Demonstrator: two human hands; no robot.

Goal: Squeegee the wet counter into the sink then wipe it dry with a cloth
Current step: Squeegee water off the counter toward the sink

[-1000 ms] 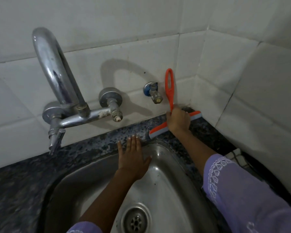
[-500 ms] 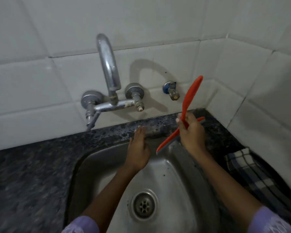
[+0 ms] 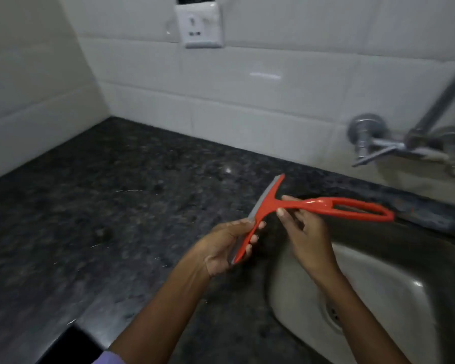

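Now listed: orange squeegee [image 3: 294, 206], lifted from the back ledge by the tap [image 3: 394, 147], held in air above the speckled granite counter [image 3: 116, 219] left of the steel sink [image 3: 378, 285]. Left hand [image 3: 229, 248] newly grips blade end; right hand [image 3: 305, 232] pinches handle neck. Judged: repositioning for the untouched left stretch.
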